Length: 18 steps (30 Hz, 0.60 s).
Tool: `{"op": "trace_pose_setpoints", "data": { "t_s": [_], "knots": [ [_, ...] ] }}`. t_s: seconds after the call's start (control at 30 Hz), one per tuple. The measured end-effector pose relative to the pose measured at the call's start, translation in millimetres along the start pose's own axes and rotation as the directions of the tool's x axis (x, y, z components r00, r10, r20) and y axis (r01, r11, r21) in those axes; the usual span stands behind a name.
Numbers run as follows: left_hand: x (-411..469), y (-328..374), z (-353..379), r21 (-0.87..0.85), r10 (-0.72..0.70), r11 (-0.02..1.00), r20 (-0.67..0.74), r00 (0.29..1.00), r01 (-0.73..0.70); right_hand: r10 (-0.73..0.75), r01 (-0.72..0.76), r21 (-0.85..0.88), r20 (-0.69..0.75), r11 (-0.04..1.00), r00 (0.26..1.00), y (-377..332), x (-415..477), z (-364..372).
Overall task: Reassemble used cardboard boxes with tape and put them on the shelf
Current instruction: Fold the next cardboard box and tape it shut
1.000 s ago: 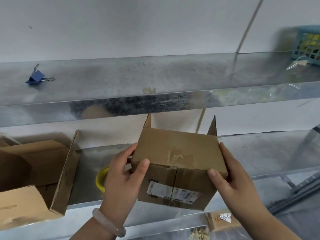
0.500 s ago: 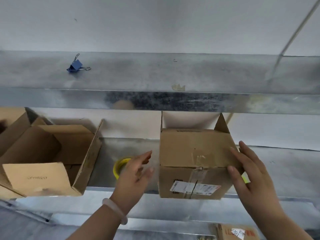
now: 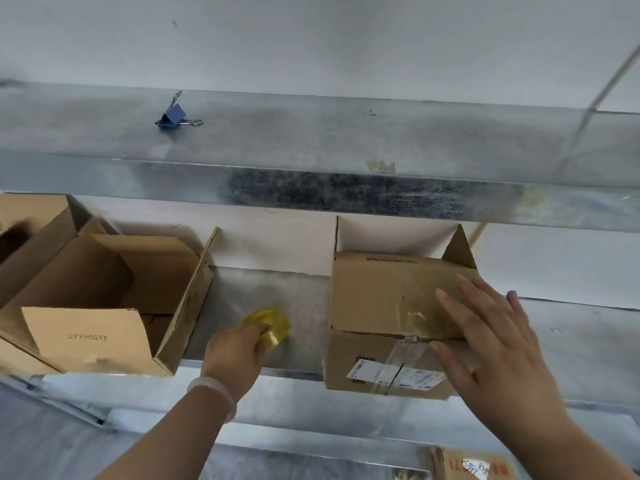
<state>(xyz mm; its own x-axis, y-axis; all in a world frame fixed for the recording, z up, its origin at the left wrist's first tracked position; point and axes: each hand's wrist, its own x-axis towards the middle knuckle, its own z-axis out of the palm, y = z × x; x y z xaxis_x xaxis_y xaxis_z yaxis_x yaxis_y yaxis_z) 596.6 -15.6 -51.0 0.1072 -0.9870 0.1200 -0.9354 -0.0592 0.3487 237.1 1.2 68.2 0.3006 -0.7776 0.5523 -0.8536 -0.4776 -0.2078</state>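
Okay, left hand grips tape roll mid-frame, right hand flat on taped box; open box crowds lower left.

1. A bare strip of the lower galvanised metal shelf runs from front edge to back wall.
2. An open brown cardboard box bounds its left.
3. A taped brown cardboard box bounds its right, overhanging the front edge.
4. A yellow tape roll, gripped by the left hand, sits mid-strip.
5. The upper metal shelf caps headroom; the taped box's flaps reach near its lip.
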Motion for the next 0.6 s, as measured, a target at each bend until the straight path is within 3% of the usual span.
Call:
{"op": "trace_pose_setpoints", "data": {
  "t_s": [0.1,0.17,0.27,0.37,0.53,0.6],
  "knots": [
    [-8.3,23.7,-31.3,-0.294,0.004,0.955,-0.124,0.992,-0.040,-0.112,0.112,0.007,0.044,0.994,0.993,-19.4,16.5,-1.9],
    [-16.8,48.6,-64.5,-0.345,0.033,0.929,-0.286,0.958,-0.135,-0.167,0.164,0.037,0.102,0.986,0.981,-38.5,29.9,-2.5],
    [-32.4,82.6,-110.1,-0.277,0.190,0.901,-0.439,0.878,-0.334,-0.158,0.119,0.220,0.171,0.968,0.972,-71.3,49.2,-8.4],
    [-40.7,104.9,-137.8,-0.137,0.336,0.882,-0.489,0.805,-0.451,-0.109,0.003,0.377,0.260,0.926,0.960,-93.1,64.7,-10.3],
    [-43.8,119.8,-152.2,-0.030,0.394,0.886,-0.477,0.785,-0.463,-0.026,-0.022,0.484,0.093,0.875,0.995,-101.0,74.5,-13.5],
    [-42.0,121.2,-154.0,-0.028,0.395,0.888,-0.465,0.793,-0.459,-0.026,-0.024,0.479,0.096,0.877,0.995,-101.6,73.4,-17.4]
  ]
}}
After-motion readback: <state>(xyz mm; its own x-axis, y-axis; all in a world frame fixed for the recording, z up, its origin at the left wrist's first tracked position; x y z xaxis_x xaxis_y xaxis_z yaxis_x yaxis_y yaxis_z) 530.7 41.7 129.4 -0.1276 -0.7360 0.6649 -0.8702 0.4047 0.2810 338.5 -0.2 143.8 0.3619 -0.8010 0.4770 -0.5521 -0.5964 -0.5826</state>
